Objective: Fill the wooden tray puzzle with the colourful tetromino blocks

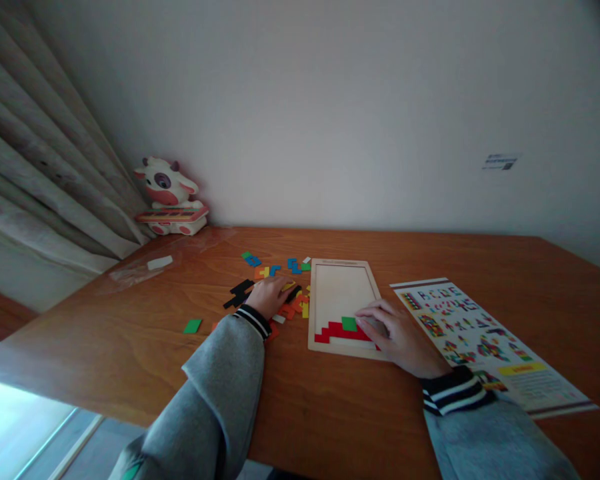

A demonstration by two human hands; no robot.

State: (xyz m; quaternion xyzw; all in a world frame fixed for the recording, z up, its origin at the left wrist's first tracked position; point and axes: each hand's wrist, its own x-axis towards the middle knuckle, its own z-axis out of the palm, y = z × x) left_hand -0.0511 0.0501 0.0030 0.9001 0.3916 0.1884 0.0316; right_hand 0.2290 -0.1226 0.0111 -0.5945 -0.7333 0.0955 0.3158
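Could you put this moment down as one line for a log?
left hand: resting on loose coloured pieces | right hand: fingertips on green piece in wooden tray | red pieces already in tray

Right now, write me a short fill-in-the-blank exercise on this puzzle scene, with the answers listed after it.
1. The right hand rests on the wooden tray, beside a small ____ square piece.
2. The row of pieces at the tray's near edge is ____.
3. The left hand lies on the loose pieces to the ____ of the tray.

Answers: green; red; left
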